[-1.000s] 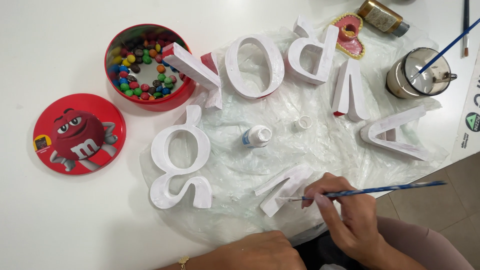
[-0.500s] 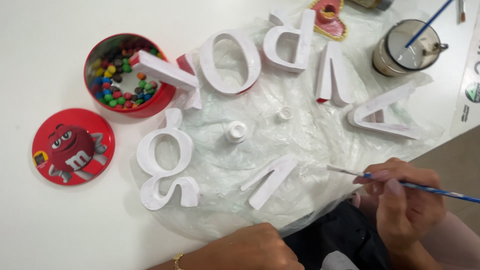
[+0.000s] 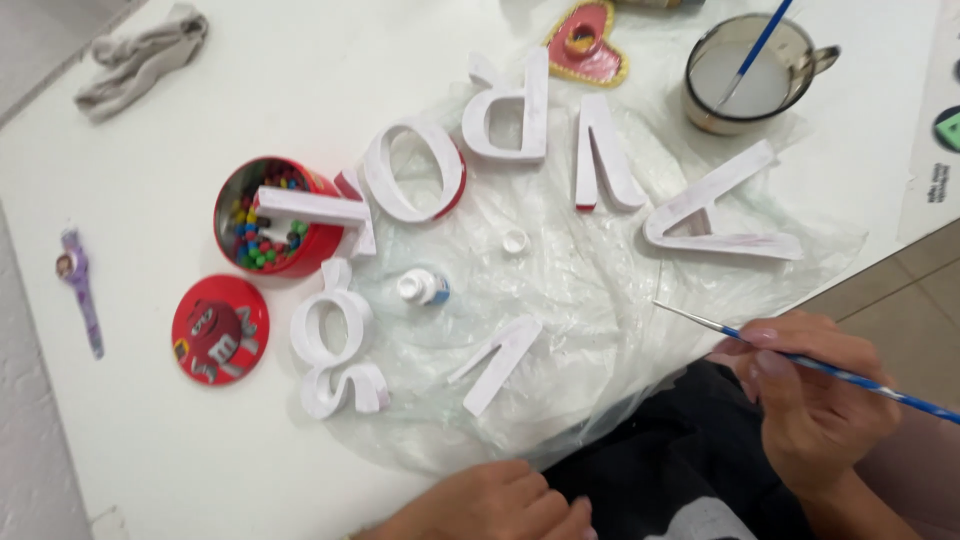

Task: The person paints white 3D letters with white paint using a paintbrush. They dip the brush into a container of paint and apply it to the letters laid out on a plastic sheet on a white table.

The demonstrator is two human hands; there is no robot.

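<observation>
My right hand (image 3: 815,405) has drawn back off the plastic sheet (image 3: 590,300) since a moment ago, when the brush tip sat on the white V-shaped letter (image 3: 497,363); now it hangs past the counter (image 3: 150,470) edge, over my lap, fingers pinched around the thin blue-handled paintbrush (image 3: 830,368) with the bristle end pointing back toward the sheet. I judge that stroke on the letter finished or paused.

The sheet is thin, crinkled and translucent, and everything else sits around it. On it lie chunky block letters, matt white with red showing at some edges: an A (image 3: 715,210) at its far right, a curly g (image 3: 335,340) at its left edge, the V near its front. Beyond its far right corner stands a glass mug (image 3: 752,75) of cloudy water. Left of the sheet are a round red tin (image 3: 270,215) of coloured candies and its flat red lid (image 3: 220,328). Mid-sheet lies a small paint bottle (image 3: 424,287).

My left hand (image 3: 490,505) rests loosely curled, holding nothing, at the sheet's near edge.
</observation>
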